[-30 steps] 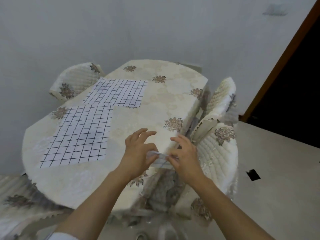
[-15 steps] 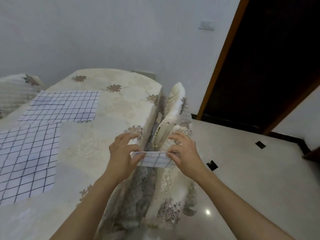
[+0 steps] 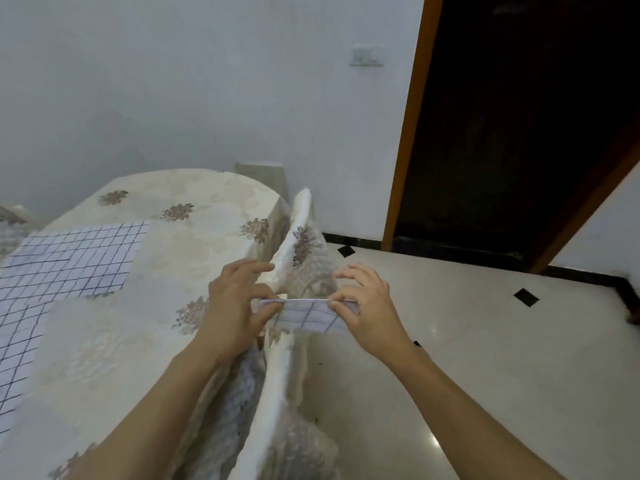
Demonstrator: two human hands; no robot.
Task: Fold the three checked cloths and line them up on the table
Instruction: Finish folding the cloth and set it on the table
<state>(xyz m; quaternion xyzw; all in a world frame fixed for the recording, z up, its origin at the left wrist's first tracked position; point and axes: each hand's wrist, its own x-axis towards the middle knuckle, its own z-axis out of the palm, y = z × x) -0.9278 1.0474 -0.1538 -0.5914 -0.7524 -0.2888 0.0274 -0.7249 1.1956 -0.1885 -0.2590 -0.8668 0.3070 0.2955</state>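
A pale grey wall (image 3: 173, 81) and a dark doorway (image 3: 519, 133) framed in brown wood are seen beyond a glossy tiled floor (image 3: 485, 341). At the left a table (image 3: 194, 244) is shown under a cream floral covering, and a quilted chair (image 3: 294, 258) is pushed against its near side.

Two checked cloths are laid flat and unfolded on the table: the far cloth (image 3: 79, 261) and the near cloth (image 3: 17, 341), the latter cut off by the edge of the view. Their corners meet, though whether they overlap cannot be told. The third cloth (image 3: 304, 315) is held in the air, off the table and above the chair's back. It is already folded down to a narrow strip.

The task is therefore judged to be at an early stage. One cloth is nearly folded but not yet set down, two are left to be folded, and no line has been formed.

The left end of the strip is pinched between thumb and fingertips of the left hand (image 3: 232, 306), with the other fingers extended loosely above. The right end is pinched likewise by the right hand (image 3: 367, 306), its remaining fingers spread and lifted. Both grips are narrow and closed onto the fabric, and the strip is stretched roughly level between them
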